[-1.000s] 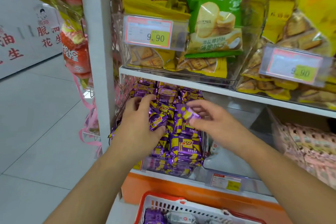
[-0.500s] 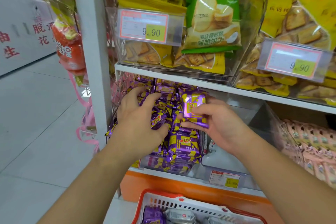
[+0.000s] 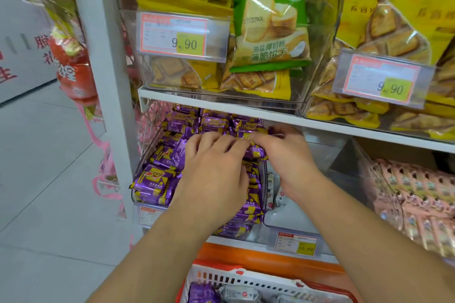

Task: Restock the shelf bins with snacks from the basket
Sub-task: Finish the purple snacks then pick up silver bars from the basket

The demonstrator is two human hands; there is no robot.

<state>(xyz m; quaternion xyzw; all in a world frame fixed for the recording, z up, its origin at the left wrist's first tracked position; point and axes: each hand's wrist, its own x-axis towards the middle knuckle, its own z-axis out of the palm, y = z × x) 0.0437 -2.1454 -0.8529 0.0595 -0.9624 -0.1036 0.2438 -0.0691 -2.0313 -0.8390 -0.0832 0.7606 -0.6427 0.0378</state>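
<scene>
A clear shelf bin [image 3: 138, 200] on the lower shelf is heaped with purple-and-yellow snack packs [image 3: 157, 179]. My right hand [image 3: 288, 157] reaches in from the right and pinches one purple pack [image 3: 256, 151] on top of the heap, under the upper shelf's edge. My left hand [image 3: 214, 170] lies over the middle of the heap with its fingers stretched forward, their tips touching that same pack. At the bottom edge stands the red-and-white basket [image 3: 248, 278], holding a purple pack [image 3: 202, 293] and a silver pack [image 3: 238, 294].
The upper shelf [image 3: 221, 103] carries clear bins of yellow biscuit bags and a green bag [image 3: 270, 19]. Right of the purple bin is a bin with few white packs [image 3: 278, 200], then pink packs [image 3: 418, 194]. A white post [image 3: 103, 56] and hanging red bags [image 3: 73, 74] stand left.
My right hand carried the purple pack up and back onto the heap, laying it down flat. My left hand slid right and forward until its fingertips met the pack.
</scene>
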